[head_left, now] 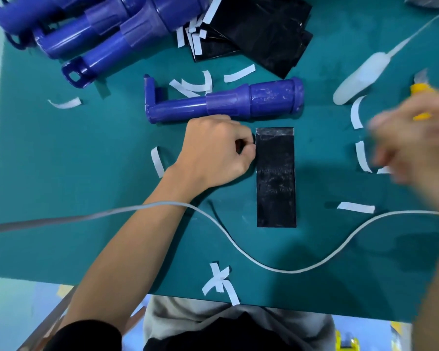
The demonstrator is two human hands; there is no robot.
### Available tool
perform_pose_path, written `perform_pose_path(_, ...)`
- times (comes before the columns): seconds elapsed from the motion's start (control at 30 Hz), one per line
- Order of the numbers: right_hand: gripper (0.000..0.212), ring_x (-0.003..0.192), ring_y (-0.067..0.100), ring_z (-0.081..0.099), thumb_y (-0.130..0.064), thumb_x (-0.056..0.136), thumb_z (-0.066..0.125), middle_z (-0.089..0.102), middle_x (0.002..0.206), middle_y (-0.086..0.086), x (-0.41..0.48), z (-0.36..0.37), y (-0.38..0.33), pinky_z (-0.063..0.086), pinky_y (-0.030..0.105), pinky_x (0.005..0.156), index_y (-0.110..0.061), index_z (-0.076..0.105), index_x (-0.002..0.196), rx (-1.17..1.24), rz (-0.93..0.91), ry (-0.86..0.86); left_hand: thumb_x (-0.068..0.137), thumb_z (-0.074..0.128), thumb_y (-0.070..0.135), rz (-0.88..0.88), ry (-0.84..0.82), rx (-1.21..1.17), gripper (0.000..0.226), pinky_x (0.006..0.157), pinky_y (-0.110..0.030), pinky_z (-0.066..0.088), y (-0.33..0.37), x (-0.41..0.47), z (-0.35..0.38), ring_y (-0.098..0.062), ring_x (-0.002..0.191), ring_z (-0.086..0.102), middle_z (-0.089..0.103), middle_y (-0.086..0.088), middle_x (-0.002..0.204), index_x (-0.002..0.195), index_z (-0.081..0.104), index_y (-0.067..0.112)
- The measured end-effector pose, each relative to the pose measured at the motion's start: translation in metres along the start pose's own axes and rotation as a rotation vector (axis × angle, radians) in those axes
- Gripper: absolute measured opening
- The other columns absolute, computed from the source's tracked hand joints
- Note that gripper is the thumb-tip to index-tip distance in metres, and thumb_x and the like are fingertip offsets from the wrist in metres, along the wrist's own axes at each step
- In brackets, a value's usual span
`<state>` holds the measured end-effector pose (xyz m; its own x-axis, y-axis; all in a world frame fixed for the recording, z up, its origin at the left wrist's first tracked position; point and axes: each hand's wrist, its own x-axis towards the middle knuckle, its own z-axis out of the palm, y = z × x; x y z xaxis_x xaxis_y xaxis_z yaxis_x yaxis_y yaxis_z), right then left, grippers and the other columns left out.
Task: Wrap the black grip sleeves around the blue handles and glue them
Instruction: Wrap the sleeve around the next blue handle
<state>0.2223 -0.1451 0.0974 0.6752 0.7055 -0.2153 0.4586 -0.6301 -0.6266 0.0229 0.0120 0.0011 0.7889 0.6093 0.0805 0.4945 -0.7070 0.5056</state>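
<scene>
A: Left hand [213,153] curls, thumb and finger nipping the left edge of the flat black rectangular grip sleeve [276,178], which lies on the green table mat [86,173], just beside the blue plastic handle [223,103].
B: Looks thin, floppy, light — probably tacky; I'd lift it by a corner. Right hand [411,143]?
A: Blurred — cannot tell its grip.

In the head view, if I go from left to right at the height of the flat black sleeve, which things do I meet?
curled white strip → left hand → black grip sleeve → second white strip → right hand, blurred.
</scene>
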Motion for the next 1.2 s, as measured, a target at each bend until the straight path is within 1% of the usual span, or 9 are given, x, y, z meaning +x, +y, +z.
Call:
perform_pose_path(0.2,0.048,0.084,0.034,0.069,-0.066,0.088,0.066,0.071,0.091,0.001,-0.038,0.116,-0.021,0.032,0.036,0.064,-0.023,0.051,0.103,-0.401,-0.095,-0.066,0.078,0.069,0.021,0.036,0.001,-0.021,0.009,0.066,-0.04,0.052,0.0,-0.001,0.001,-0.025,0.071,0.064,0.07,0.005,0.069,0.073,0.076,0.019)
perform_pose_path(0.33,0.026,0.066,0.037,0.056,-0.04,0.094,0.065,0.065,0.078,0.008,-0.03,0.126,-0.016,0.025,0.035,0.059,-0.017,0.053,0.096,-0.446,-0.162,0.04,0.078,0.072,0.015,0.039,0.09,-0.022,0.008,0.063,-0.04,0.052,-0.004,-0.006,-0.003,-0.025,0.067,0.063,0.07,0.004,0.067,0.072,0.077,0.016)
perform_pose_path(0.47,0.015,0.059,0.036,0.04,-0.015,0.084,0.059,0.049,0.057,0.005,-0.018,0.106,-0.001,0.034,0.04,0.055,-0.012,0.047,0.075,-0.12,-0.17,0.032,0.08,0.074,0.021,-0.009,0.22,-0.084,0.012,0.059,-0.038,0.051,-0.001,-0.008,-0.004,-0.02,0.06,0.061,0.067,0.007,0.061,0.069,0.077,0.02)
perform_pose_path(0.6,0.008,0.05,0.014,0.036,-0.006,0.077,0.054,0.054,0.054,0.001,-0.011,0.092,0.011,0.032,0.025,0.049,-0.011,0.06,0.072,0.458,-0.153,-0.002,0.093,0.057,0.058,-0.242,0.026,-0.348,0.038,0.058,-0.03,0.035,0.007,-0.008,-0.005,-0.005,0.053,0.041,0.051,0.008,0.052,0.064,0.067,0.036)
perform_pose_path(0.67,0.01,0.051,0.007,0.037,-0.006,0.077,0.055,0.056,0.055,-0.004,-0.011,0.1,0.013,0.033,0.022,0.05,-0.012,0.062,0.073,0.503,-0.143,-0.035,0.091,0.068,0.05,-0.303,-0.053,-0.565,0.034,0.058,-0.032,0.037,0.009,-0.008,-0.004,-0.006,0.058,0.044,0.059,0.0,0.057,0.072,0.075,0.023)
perform_pose_path(0.73,0.007,0.051,0.019,0.043,-0.012,0.08,0.058,0.061,0.059,0.0,-0.01,0.11,0.017,0.037,0.026,0.051,-0.011,0.062,0.075,0.503,-0.123,-0.063,0.086,0.077,0.037,-0.353,-0.057,-0.652,0.025,0.058,-0.035,0.044,0.008,-0.006,-0.005,-0.013,0.06,0.05,0.067,-0.01,0.065,0.078,0.079,0.013)
perform_pose_path(0.93,0.016,0.055,0.0,0.055,-0.029,0.091,0.069,0.067,0.066,-0.013,-0.002,0.127,0.013,0.042,0.013,0.058,-0.031,0.063,0.077,0.607,-0.109,0.175,0.09,0.078,0.026,-0.356,0.004,-0.654,0.026,0.056,-0.018,0.041,0.005,-0.005,-0.002,0.001,0.054,0.05,0.065,0.009,0.058,0.068,0.071,0.037)
perform_pose_path(1.07,0.021,0.056,0.002,0.054,-0.026,0.091,0.072,0.065,0.063,-0.014,0.01,0.132,0.013,0.042,0.018,0.056,-0.034,0.061,0.074,0.658,-0.092,0.23,0.085,0.081,0.015,-0.468,0.151,-0.816,0.019,0.069,-0.022,0.055,0.014,-0.006,0.003,-0.003,0.064,0.067,0.077,0.011,0.074,0.089,0.079,0.033)
perform_pose_path(1.2,0.023,0.055,0.003,0.053,-0.026,0.091,0.072,0.064,0.061,-0.015,0.018,0.132,0.017,0.042,0.021,0.055,-0.036,0.064,0.072,0.7,-0.092,0.215,0.084,0.082,0.014,-0.561,0.173,-0.823,0.019,0.069,-0.027,0.057,0.018,-0.005,0.008,-0.008,0.063,0.069,0.077,0.006,0.072,0.081,0.078,0.033)
